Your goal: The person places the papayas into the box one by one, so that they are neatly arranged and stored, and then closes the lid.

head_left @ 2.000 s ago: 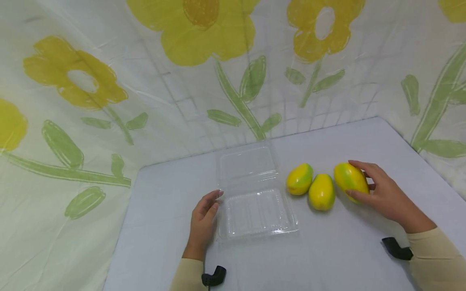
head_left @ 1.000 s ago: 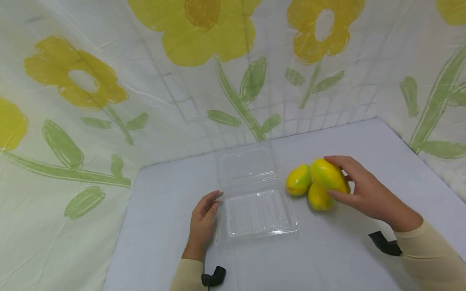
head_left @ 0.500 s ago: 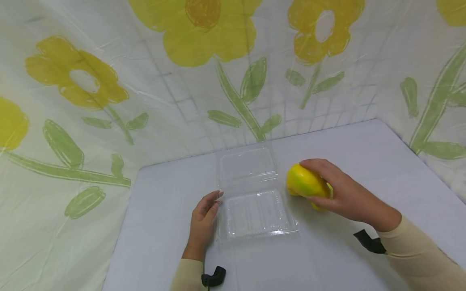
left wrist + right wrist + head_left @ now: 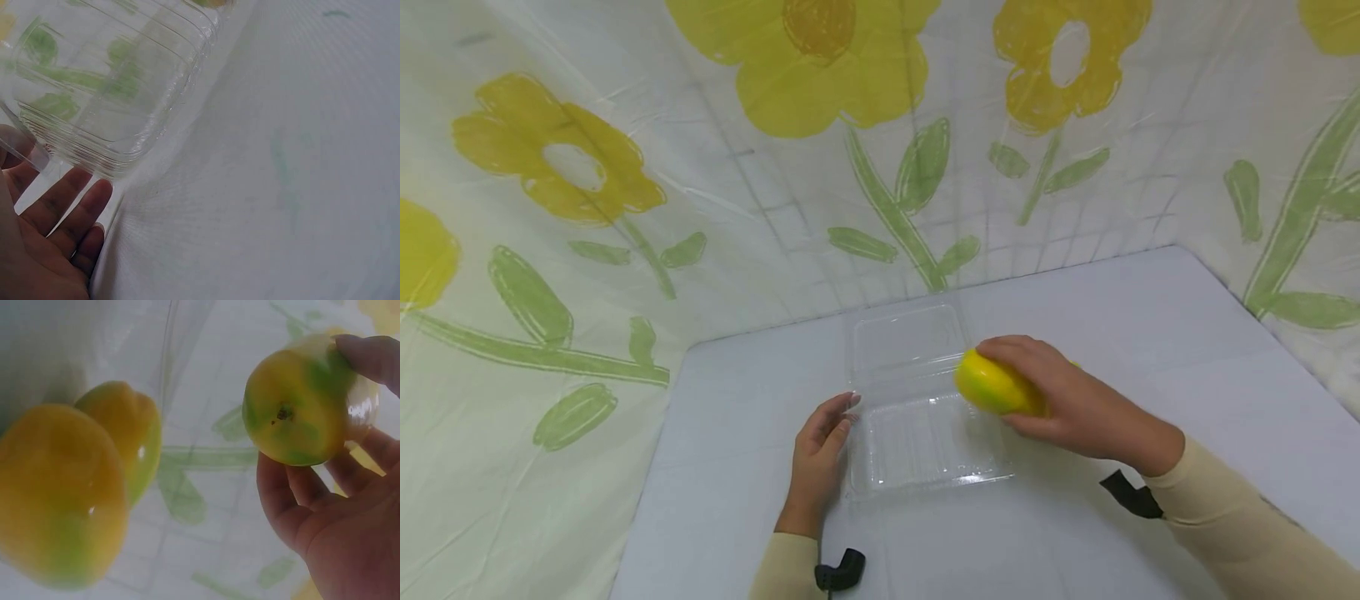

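Note:
My right hand (image 4: 1060, 400) grips a yellow-green papaya (image 4: 992, 383) from its right side, with thumb and fingers spread round it. In the head view this fruit overlaps the right back part of a clear plastic clamshell box (image 4: 891, 454). The box lies unfolded, its lid (image 4: 906, 333) towards the wall. At the box's left edge rests my left hand (image 4: 818, 450), fingers loosely extended; in the left wrist view its fingertips (image 4: 97, 190) touch the ridged corner. Two more papayas, one large in front (image 4: 59, 494) and one behind (image 4: 137, 444), show in the right wrist view; my right hand mostly hides them in the head view.
A white-covered table (image 4: 737, 400) carries everything. Behind it hangs a pale curtain (image 4: 715, 192) printed with yellow flowers and green leaves. Black camera mounts (image 4: 842, 570) sit at both wrists.
My right hand has carried the papaya leftwards, past the other two fruits and over the right side of the box. My left hand and the box have stayed put.

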{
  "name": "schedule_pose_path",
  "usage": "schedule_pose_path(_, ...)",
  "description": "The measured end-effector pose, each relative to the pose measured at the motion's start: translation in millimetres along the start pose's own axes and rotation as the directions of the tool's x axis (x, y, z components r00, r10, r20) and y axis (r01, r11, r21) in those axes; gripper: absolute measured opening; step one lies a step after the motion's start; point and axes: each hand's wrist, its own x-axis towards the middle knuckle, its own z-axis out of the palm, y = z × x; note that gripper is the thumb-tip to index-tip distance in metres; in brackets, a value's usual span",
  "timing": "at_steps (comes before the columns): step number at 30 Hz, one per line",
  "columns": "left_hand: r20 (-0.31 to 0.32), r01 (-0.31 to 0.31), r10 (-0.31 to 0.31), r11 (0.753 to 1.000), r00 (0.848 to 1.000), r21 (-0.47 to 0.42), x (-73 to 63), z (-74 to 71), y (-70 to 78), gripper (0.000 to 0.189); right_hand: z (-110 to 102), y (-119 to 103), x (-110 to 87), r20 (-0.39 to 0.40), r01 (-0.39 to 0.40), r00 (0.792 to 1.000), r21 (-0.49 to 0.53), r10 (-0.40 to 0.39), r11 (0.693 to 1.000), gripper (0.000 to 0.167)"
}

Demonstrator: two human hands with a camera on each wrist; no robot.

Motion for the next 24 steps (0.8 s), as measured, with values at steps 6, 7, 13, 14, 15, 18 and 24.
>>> schedule_pose_path(6, 0.003, -0.010, 0.010, 1.000, 1.000, 0.004, 0.2, -0.9, -0.5, 0.036, 9, -6, 13.2, 0.025, 0.047, 0.999, 0.006, -0.047, 0.999, 0.080)
schedule_pose_path(7, 0.005, -0.012, 0.012, 1.000, 1.000, 0.003, 0.2, -0.9, -0.5, 0.035, 10, -8, 15.4, 0.032, 0.050, 0.998, 0.006, -0.051, 0.999, 0.079)
schedule_pose_path(13, 0.000, -0.012, 0.012, 1.000, 1.000, 0.008, 0.4, 0.0, 1.9, 0.035, 19, -14, 30.1, 0.075, 0.058, 0.995, 0.025, -0.060, 0.998, 0.078)
schedule_pose_path(14, -0.002, -0.008, 0.008, 1.000, 1.000, 0.011, 0.4, 0.3, 2.3, 0.035, 20, -14, 32.7, 0.077, 0.067, 0.995, 0.026, -0.069, 0.997, 0.078)
schedule_pose_path(15, -0.003, -0.005, 0.005, 1.000, 1.000, 0.014, 0.5, 0.5, 2.7, 0.035, 21, -14, 35.1, 0.079, 0.076, 0.994, 0.025, -0.078, 0.997, 0.078)
schedule_pose_path(18, -0.002, 0.004, -0.004, 1.000, 1.000, 0.022, 0.5, 0.5, 2.2, 0.035, 25, -14, 41.6, 0.078, 0.106, 0.991, 0.019, -0.107, 0.994, 0.078)
schedule_pose_path(24, 0.001, 0.011, -0.011, 1.000, 1.000, 0.021, 0.1, -0.3, 0.1, 0.035, 33, -16, 53.1, 0.100, 0.107, 0.989, 0.025, -0.109, 0.994, 0.078)
